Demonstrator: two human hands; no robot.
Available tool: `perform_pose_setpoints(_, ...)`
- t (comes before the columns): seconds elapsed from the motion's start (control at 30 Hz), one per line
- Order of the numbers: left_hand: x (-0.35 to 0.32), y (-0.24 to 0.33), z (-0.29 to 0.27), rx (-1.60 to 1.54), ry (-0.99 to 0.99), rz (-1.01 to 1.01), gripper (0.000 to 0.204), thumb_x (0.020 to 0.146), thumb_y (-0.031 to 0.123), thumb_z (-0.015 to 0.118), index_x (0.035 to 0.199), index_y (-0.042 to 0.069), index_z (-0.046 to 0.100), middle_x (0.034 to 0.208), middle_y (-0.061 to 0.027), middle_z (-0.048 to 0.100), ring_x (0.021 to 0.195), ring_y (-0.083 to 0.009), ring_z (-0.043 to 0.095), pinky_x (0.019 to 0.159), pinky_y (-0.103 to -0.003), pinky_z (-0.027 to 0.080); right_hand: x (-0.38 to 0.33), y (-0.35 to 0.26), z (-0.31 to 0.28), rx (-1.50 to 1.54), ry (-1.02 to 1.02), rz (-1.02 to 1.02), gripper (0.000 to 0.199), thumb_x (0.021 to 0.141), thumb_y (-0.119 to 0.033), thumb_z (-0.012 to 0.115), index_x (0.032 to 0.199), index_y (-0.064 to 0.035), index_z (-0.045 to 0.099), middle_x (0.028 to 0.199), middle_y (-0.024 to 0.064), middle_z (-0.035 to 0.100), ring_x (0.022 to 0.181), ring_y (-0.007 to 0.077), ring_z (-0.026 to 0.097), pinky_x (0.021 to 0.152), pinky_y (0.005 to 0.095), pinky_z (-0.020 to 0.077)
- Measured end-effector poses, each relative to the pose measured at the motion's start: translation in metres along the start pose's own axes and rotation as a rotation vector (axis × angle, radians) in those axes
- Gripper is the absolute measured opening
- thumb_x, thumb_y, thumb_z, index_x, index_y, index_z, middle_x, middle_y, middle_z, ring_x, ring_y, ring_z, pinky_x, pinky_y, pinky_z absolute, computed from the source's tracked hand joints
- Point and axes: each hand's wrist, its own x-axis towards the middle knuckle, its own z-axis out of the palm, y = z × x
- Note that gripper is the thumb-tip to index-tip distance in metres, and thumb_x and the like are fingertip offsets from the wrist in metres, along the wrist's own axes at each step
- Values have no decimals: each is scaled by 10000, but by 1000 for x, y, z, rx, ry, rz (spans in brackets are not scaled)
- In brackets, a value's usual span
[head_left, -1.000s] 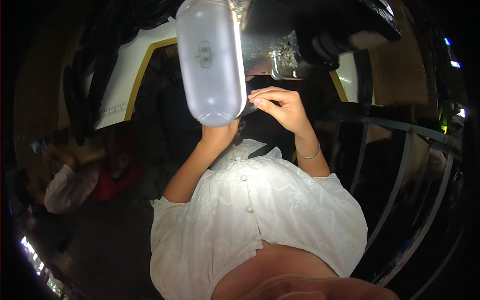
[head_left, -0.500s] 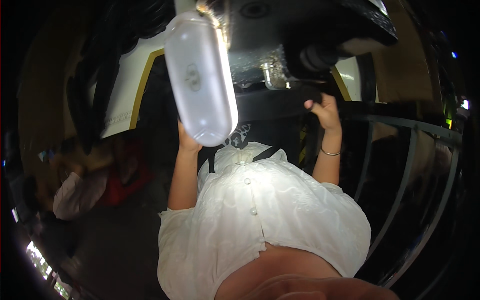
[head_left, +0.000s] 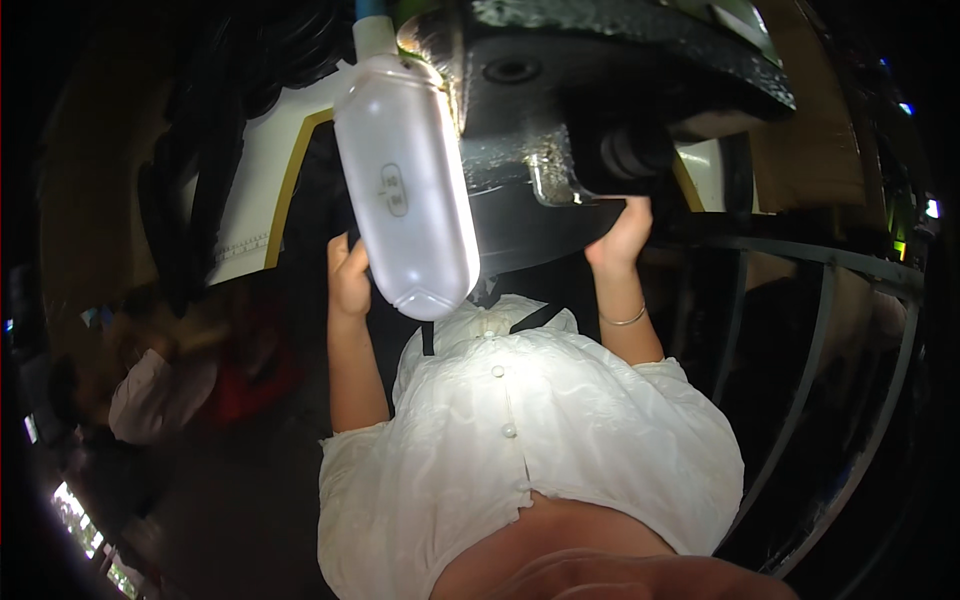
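A dark, smooth piece of material [head_left: 530,235] stretches between my hands below a black machine head [head_left: 620,60], its lower edge curved. My right hand [head_left: 622,238], with a thin bracelet at the wrist, grips the piece's right edge; its fingertips are partly hidden behind the machine. At the left, my left hand [head_left: 350,282] has its fingers bent in a pinch on something dark that looks like the same material. A lit white lamp [head_left: 408,190] hangs in front and hides part of that side. Whether the material is cloth is hard to tell in the shadow.
A pale board with a yellow edge [head_left: 292,190] lies beyond my left hand. Grey metal rails [head_left: 825,260] stand to the right. In the dimness at the left are a person's pale sleeve [head_left: 160,395] and a red object [head_left: 255,375].
My right hand has moved left and a little lower, under the machine. My left hand has shifted left, out from behind the lamp. More of the dark material shows between them.
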Motion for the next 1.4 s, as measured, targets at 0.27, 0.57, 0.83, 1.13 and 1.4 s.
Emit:
perform_pose_setpoints(0.27,-35,-67,-115,28,-100,-361,460,828,199,616,1189,-19,432,935,-85,575,724,-142,577,566,-240,481,-16,38,-8,-399,-471,117,261,894,-264,528,1048,-54,511,892,-38,494,787,25,428,690,165,364)
perform_pose_setpoints(0.57,-36,-57,68,780,-421,56,610,799,195,621,1326,81,335,1207,-215,471,1046,-395,503,872,-396,421,-36,68,-23,-620,-380,248,1082,676,-138,700,1382,-65,-117,1291,230,296,1176,282,373,940,368,362)
perform_pose_setpoints(0.83,-15,-55,43,696,-349,94,398,777,153,655,1137,24,546,1086,-157,559,863,-231,595,748,-298,475,76,-98,-85,-1394,291,-806,773,601,-131,726,1288,-71,375,1278,194,399,1207,338,363,1005,410,305)
perform_pose_setpoints(1.13,18,-30,-84,915,453,449,362,753,104,640,1069,-36,534,1115,-206,529,1084,-332,476,917,-419,376,102,-111,-140,-1672,271,-865,260,849,-220,552,1022,-41,626,965,127,643,880,235,619,802,310,460)
perform_pose_setpoints(1.4,25,16,-324,1241,1127,90,736,626,515,727,1066,-53,566,1062,-255,561,1015,-341,516,934,-396,371,55,-19,-112,-1747,-245,-557,225,836,-224,563,860,-19,652,861,125,632,766,259,588,869,437,384)
